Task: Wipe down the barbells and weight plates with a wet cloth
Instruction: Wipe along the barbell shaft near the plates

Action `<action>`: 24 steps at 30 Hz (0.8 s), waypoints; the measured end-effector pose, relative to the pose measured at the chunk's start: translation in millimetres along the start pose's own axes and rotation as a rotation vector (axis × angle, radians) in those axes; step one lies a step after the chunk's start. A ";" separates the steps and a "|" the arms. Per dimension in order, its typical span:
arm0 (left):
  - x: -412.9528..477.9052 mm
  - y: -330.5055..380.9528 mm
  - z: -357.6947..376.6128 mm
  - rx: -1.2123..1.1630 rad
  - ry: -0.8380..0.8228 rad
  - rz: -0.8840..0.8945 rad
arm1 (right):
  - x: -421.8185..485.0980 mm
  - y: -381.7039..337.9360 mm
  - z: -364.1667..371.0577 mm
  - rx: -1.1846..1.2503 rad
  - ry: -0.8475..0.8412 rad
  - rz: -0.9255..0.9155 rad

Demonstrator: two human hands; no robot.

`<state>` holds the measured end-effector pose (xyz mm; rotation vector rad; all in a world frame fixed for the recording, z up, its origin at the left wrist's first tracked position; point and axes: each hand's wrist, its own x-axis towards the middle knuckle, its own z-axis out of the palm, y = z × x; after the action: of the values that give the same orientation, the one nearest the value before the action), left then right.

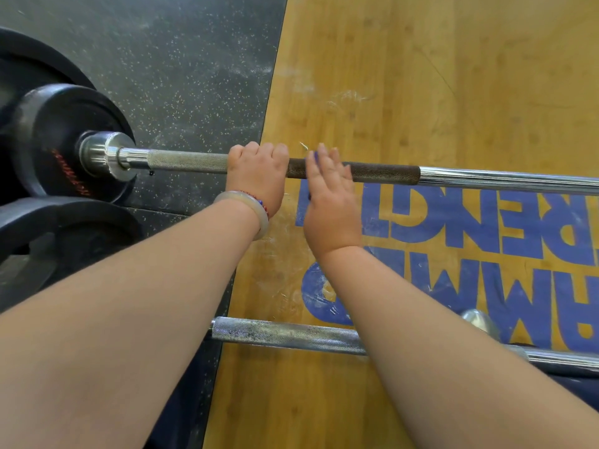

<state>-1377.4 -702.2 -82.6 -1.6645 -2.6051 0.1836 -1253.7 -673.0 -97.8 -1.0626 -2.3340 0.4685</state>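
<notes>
A steel barbell [188, 162] lies across the view, with black weight plates [55, 118] on its left sleeve. My left hand [256, 176], a bangle on its wrist, is closed over the knurled shaft. Just to its right my right hand [330, 202] lies flat over the bar with its fingers stretched out. A sliver of blue cloth [311, 157] shows under its left edge; the rest of the cloth is hidden. The knurling [382, 173] to the right of my hands looks dark and wet.
A second bar [285, 333] lies on the floor nearer to me, parallel to the first. Another black plate [64, 222] sits low at the left. The floor is speckled black rubber [194, 59] on the left and a wooden platform [421, 76] with blue lettering on the right.
</notes>
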 end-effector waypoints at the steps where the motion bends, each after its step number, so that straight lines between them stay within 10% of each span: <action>1: -0.3 0.0 0.2 0.001 0.003 0.003 | 0.3 1.0 -0.1 -0.009 -0.031 -0.072; 4: -0.2 -0.7 0.0 -0.005 0.006 0.010 | 3.3 17.0 -8.1 -0.089 -0.065 -0.141; 9: 0.2 -1.0 -0.1 -0.006 -0.012 0.004 | 7.2 14.5 -8.3 -0.038 0.101 0.313; 20: -1.2 -1.7 -2.1 -0.017 -0.013 0.013 | 3.9 1.3 -2.7 -0.013 -0.040 -0.110; 24: 1.2 -2.9 -1.1 -0.053 -0.009 0.012 | 12.3 13.9 -14.5 0.026 0.060 0.228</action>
<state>-1380.4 -702.2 -81.2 -1.7003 -2.6291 0.1236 -1243.8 -653.5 -89.3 -1.3194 -2.1590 0.5417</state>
